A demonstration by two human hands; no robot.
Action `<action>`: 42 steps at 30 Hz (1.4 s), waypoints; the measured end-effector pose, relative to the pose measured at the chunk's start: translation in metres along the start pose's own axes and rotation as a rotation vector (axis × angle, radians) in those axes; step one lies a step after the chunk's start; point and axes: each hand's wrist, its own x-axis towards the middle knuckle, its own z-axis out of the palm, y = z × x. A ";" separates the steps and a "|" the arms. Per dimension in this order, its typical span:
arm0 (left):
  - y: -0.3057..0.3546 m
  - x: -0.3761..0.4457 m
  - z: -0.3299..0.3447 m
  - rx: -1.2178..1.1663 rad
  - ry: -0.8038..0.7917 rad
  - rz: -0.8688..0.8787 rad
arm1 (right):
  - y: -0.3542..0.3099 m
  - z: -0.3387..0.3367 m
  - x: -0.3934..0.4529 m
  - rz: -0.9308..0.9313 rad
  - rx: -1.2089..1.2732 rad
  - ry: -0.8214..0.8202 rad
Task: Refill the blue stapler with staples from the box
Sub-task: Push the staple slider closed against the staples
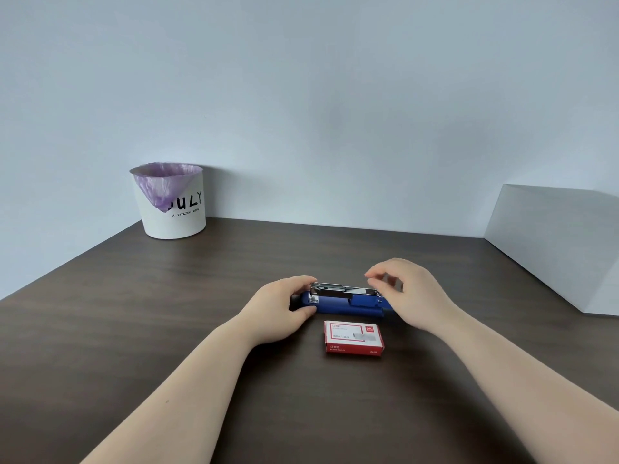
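The blue stapler lies lengthwise on the dark wooden table, with its silver metal magazine exposed on top. My left hand grips the stapler's left end, thumb at the front and fingers over the back. My right hand hovers over the right end with fingertips pinched close together just above the magazine. A small blurred grey patch shows by those fingers; I cannot tell what it is. The red and white staple box lies closed just in front of the stapler.
A white bin with a purple liner stands at the back left against the wall. A white block sits along the table's right side. Bare tabletop lies to the left and in front of the box.
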 end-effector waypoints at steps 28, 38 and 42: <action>-0.003 0.001 0.001 -0.012 0.008 -0.001 | -0.032 0.024 0.024 -0.197 -0.205 -0.271; -0.002 0.001 0.001 0.001 0.006 -0.005 | -0.002 -0.008 0.011 -0.044 -0.208 -0.220; -0.001 0.000 0.000 0.016 0.005 -0.009 | 0.018 -0.013 0.004 0.065 -0.453 -0.395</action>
